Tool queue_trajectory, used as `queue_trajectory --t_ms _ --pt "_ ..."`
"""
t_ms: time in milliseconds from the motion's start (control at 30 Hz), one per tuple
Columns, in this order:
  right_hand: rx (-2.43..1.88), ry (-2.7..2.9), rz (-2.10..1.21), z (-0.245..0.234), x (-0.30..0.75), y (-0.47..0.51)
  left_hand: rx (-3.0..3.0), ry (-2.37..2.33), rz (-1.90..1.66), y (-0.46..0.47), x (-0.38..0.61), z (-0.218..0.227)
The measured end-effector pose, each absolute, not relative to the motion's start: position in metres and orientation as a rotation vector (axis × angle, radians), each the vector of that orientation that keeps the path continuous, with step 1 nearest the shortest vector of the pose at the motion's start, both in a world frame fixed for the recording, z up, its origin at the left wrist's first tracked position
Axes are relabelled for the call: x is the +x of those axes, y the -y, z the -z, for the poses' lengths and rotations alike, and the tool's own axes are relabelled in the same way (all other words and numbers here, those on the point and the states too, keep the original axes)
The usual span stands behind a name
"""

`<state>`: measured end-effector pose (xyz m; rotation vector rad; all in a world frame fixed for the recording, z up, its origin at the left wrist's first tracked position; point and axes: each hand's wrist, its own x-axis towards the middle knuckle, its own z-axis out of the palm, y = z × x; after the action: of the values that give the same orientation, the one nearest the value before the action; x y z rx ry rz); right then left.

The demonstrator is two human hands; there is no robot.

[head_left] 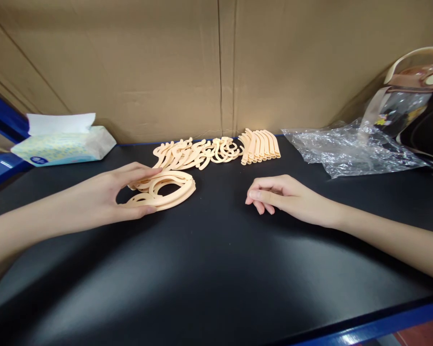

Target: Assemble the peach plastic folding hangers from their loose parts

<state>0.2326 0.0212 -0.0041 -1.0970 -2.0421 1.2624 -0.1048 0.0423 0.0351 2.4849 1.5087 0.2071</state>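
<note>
My left hand (110,197) curls around the left side of a small stack of peach-coloured curved rubber pieces (166,190) lying on the black table (216,269), thumb below and fingers above it. My right hand (277,197) rests on the table to the right, fingers loosely curled and nothing in it. Behind the stack lies a row of more peach curved pieces (195,153), and beside it a neat bundle of straight peach strips (260,144).
A tissue pack (63,144) sits at the back left. Crumpled clear plastic bags (350,149) lie at the back right, next to a glossy object with a beige rim (414,86). Cardboard (216,62) forms the back wall. A blue edge (382,324) borders the table front.
</note>
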Motion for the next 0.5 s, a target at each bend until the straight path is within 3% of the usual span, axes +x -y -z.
queue_trajectory --t_ms 500 --pt "-1.12 2.051 -1.261 0.0028 0.2309 -0.0206 2.517 -1.547 -0.107 -0.0437 -0.1067 -0.0324"
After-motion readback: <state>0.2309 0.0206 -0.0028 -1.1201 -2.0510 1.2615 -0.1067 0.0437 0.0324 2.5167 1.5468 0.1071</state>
